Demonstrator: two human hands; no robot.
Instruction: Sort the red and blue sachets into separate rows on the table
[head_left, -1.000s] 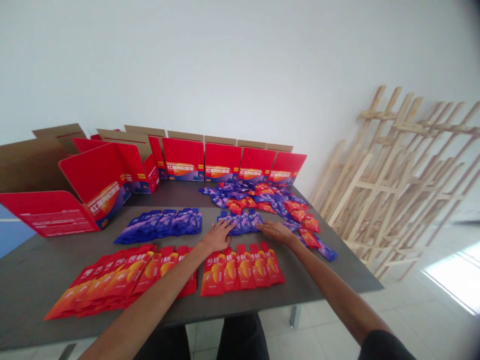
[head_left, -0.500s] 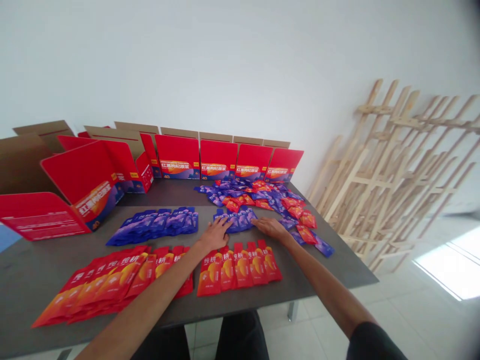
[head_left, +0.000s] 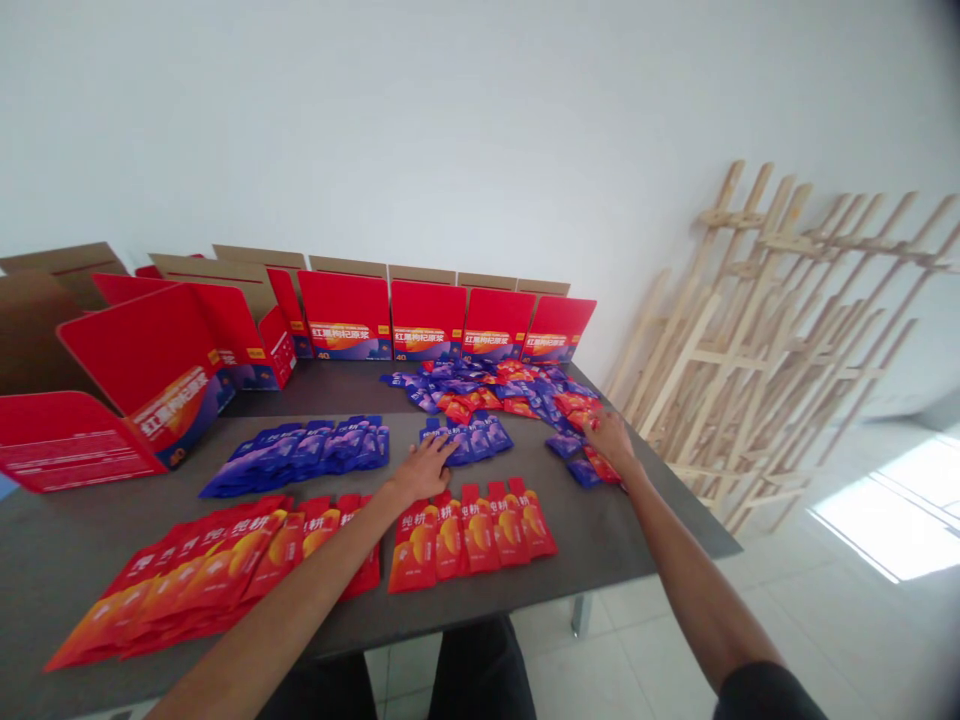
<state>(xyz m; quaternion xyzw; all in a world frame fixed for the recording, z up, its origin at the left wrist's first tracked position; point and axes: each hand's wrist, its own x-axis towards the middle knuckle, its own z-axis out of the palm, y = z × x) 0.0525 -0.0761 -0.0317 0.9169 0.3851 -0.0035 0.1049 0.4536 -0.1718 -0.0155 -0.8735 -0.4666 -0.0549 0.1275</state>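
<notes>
My left hand point(head_left: 426, 470) lies flat with its fingers spread, its tips touching the left end of a short overlapping row of blue pouches point(head_left: 480, 437). Just in front of that hand is a row of red pouches point(head_left: 480, 530), fanned side by side. My right hand point(head_left: 611, 438) is over the right edge of a loose heap of mixed red and blue pouches point(head_left: 517, 385), fingers stretched onto it. A red pouch point(head_left: 600, 466) lies partly under this hand. Larger overlapping stacks of blue pouches point(head_left: 300, 450) and red pouches point(head_left: 187, 575) lie to the left.
Open red cartons point(head_left: 345, 310) line the back of the grey table point(head_left: 600, 545), with larger open cartons point(head_left: 172, 370) at the left. Wooden easels point(head_left: 750, 340) lean against the wall at the right, beyond the table edge.
My right hand has left the right end of the short blue row and moved right to the loose heap. My left hand stays by the blue row. The view has shifted slightly.
</notes>
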